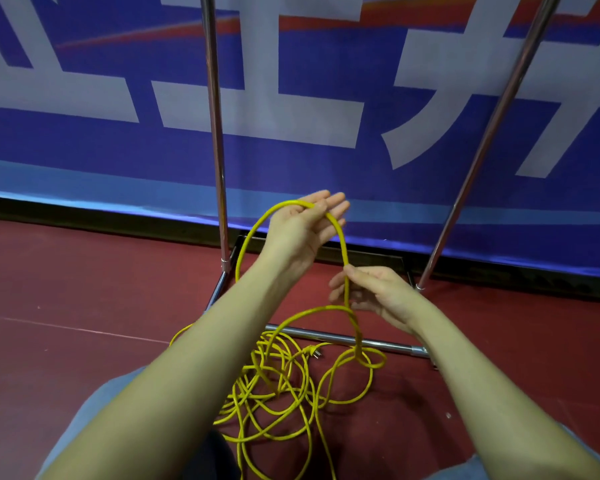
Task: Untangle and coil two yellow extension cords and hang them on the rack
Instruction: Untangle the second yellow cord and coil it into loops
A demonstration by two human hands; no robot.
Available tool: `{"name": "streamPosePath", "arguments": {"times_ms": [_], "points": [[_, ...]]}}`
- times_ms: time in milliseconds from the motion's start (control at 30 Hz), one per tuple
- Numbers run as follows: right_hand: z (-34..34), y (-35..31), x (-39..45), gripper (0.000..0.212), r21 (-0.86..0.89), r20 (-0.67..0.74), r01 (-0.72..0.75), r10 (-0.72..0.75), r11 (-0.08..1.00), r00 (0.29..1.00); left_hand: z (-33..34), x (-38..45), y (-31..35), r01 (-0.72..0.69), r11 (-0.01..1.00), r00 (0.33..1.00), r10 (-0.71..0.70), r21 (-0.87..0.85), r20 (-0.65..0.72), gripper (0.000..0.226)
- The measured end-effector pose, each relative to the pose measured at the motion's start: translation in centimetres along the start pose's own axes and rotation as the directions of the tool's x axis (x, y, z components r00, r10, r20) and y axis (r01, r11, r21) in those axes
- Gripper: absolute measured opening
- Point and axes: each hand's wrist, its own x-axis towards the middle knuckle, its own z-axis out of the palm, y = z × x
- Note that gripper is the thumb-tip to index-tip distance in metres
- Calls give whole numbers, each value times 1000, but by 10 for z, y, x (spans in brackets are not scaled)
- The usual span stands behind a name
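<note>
I am watching both hands working out in front of me above the red floor (66,289). My left hand (303,225) is lying palm up with its fingers nearly straight and only loosely cupped, and a loop of yellow cord (340,237) is draping over the palm near the fingers. From there one side of the loop is dropping away to the left of that hand, and the other side is arching down to my right hand (371,291). The right hand, lower and nearer me than the left, is pinching that strand between thumb and fingers. Below the right hand the strand is running down into a small knot-like loop on the floor. The tangled heap of cords (278,393) is lying on the floor beneath both forearms, with a plug (314,351) showing near its far edge. Beyond the hands the rack (217,133) is standing with its two chrome posts, and a blue banner (84,140) is hanging behind it.
</note>
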Motion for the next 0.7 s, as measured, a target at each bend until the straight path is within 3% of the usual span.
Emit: {"name": "streamPosePath", "arguments": {"times_ms": [167,367,433,533,700], "points": [[-3,0,1,15,57,-5,57,-57,997,998,-10,5,13,-58,983,994,40,-174,-105,18],[0,-5,3,15,106,-83,110,-102,988,991,-9,-4,-18,43,984,999,-42,175,-7,9],[-1,-6,3,14,128,-54,105,-98,986,994,-9,0,-16,16,988,999,-11,154,-33,13],[-3,-3,2,10,-55,-35,91,-93,994,995,-12,8,-5,-45,993,997,52,106,-65,13],[-10,-5,2,12,-92,-216,185,-201,978,955,-25,13,-2,-86,987,975,111,135,-193,13]]}}
